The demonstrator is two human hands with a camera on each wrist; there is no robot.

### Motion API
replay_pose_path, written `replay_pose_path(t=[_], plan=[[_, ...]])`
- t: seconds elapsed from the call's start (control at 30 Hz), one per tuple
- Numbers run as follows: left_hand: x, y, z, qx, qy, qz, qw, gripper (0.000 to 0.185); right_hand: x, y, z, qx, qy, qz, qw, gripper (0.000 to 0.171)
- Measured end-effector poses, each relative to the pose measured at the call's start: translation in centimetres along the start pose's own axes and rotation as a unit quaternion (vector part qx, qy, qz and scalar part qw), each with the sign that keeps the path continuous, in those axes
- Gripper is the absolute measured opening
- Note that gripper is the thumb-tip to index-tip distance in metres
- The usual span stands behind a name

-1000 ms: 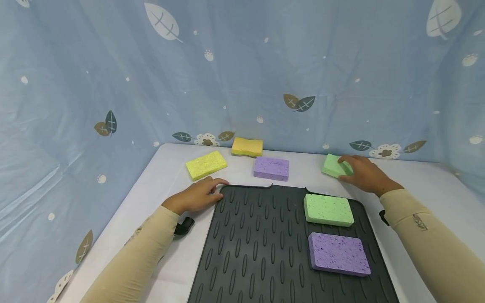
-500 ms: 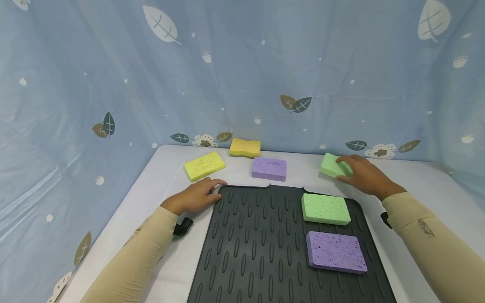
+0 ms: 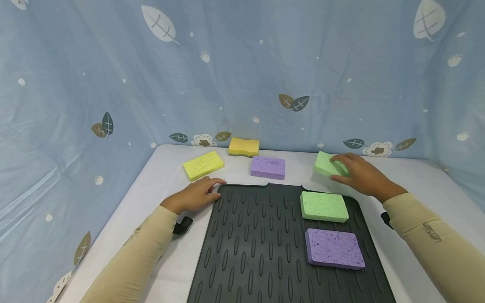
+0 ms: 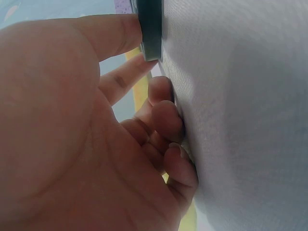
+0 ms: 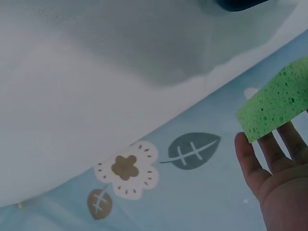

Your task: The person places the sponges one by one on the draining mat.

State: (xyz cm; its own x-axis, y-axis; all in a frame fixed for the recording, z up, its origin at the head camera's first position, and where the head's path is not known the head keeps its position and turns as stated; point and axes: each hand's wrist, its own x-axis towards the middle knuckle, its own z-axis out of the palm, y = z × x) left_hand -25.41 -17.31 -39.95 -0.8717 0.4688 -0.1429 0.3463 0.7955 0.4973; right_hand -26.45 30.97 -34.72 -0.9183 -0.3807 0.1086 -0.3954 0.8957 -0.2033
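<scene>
Sponge: green sponge, just beyond the black mat's far right corner, lifting off the table.
Right hand: I am pinching the sponge, fingers under it.
Left hand: I am resting loosely curled fingers at the mat's far left corner, steadying it.
Advice: I am judging a level carry best.

Six sponges were in view: two green, one held above the tabletop and one on the mat; two purple; two yellow. There was one black ridged mat, and two hands.
</scene>
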Motion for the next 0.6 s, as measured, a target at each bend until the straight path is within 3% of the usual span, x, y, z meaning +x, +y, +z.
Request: replay_pose_path(t=[0.6], plan=[[0.2, -0.2, 0.1, 0.005, -0.001, 0.000, 1.0000, 0.042, -0.9, -3.1, -0.7, 0.001, 0.026, -0.049, 0.998, 0.055]])
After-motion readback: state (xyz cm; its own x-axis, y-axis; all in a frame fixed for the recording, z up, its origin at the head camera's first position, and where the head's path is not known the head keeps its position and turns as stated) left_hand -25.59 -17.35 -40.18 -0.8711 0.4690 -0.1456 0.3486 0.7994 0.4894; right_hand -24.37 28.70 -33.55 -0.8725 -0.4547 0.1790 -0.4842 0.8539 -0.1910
